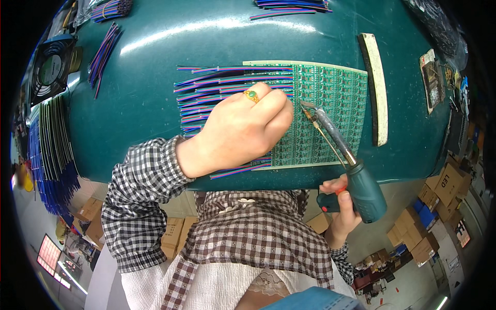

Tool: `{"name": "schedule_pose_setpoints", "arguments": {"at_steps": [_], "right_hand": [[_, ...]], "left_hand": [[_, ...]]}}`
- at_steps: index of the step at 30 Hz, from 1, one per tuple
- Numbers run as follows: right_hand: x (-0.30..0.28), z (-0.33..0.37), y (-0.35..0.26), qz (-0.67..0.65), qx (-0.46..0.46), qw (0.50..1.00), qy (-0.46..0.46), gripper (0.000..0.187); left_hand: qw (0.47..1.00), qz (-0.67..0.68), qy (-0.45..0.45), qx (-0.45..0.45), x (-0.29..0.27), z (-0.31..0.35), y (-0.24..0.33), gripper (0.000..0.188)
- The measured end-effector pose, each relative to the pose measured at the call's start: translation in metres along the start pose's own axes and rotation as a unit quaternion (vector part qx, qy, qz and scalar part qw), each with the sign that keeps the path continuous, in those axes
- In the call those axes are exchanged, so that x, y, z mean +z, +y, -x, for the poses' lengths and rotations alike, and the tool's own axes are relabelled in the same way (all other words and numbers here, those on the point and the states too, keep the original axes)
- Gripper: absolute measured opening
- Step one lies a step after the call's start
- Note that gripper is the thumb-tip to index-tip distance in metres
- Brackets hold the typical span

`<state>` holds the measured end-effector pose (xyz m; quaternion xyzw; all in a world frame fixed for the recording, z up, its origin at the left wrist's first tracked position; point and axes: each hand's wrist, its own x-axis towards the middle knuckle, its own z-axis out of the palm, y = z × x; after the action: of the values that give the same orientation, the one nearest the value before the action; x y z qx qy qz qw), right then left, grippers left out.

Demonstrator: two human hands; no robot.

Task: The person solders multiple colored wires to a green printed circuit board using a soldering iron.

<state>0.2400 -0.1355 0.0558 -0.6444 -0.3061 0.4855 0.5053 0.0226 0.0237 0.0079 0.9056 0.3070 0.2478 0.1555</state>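
A green circuit board panel (330, 113) with rows of small components lies on the green table. Many multicoloured ribbon wires (196, 101) reach onto its left half from the left. Over these wires my left hand (243, 124), with a green-stoned ring, is closed, its fingertips turned down at the board. Whatever it pinches is hidden underneath. My right hand (343, 206) is wrapped round the handle of a soldering gun (365, 188) with a dark green body and red trigger. The gun's metal tip points up and left over the panel, just right of my left fingers.
A long pale bar (380, 90) stands right of the panel. Wire bundles (292, 6) lie at the far edge, with another bunch (105, 57) at left. More wires (49, 150) hang by the left edge near a black fan (51, 67). A dirty small tray (431, 80) sits at right.
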Motion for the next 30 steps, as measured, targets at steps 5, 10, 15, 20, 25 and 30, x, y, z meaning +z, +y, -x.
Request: {"name": "schedule_pose_setpoints", "arguments": {"at_steps": [5, 10, 15, 20, 25, 30], "right_hand": [[-0.0032, 0.0000, 0.0062, 0.042, -0.044, 0.998, -0.022, 0.031], [-0.0026, 0.0001, 0.0058, 0.039, -0.040, 0.998, -0.022, 0.032], [-0.0014, 0.0014, 0.0059, 0.036, -0.031, 0.999, -0.011, 0.035], [-0.0022, 0.0021, 0.0062, 0.032, -0.020, 0.999, -0.013, 0.035], [-0.0024, 0.0022, 0.0063, 0.037, -0.016, 0.999, -0.019, 0.034], [-0.0025, 0.0022, 0.0053, 0.047, -0.017, 0.998, -0.024, 0.034]], "left_hand": [[1.000, 0.003, 0.003, -0.002, 0.0011, 0.0015, 0.0002, 0.033], [1.000, 0.005, 0.011, -0.002, 0.0024, 0.0025, 0.0000, 0.033], [1.000, 0.001, 0.019, 0.000, 0.0031, 0.0023, -0.0003, 0.034], [1.000, 0.000, 0.023, 0.010, 0.0046, 0.0033, -0.0025, 0.035], [0.999, -0.020, 0.017, 0.022, 0.0015, 0.0016, 0.0003, 0.034], [0.999, -0.023, 0.001, 0.023, -0.0001, 0.0010, 0.0010, 0.033]]}}
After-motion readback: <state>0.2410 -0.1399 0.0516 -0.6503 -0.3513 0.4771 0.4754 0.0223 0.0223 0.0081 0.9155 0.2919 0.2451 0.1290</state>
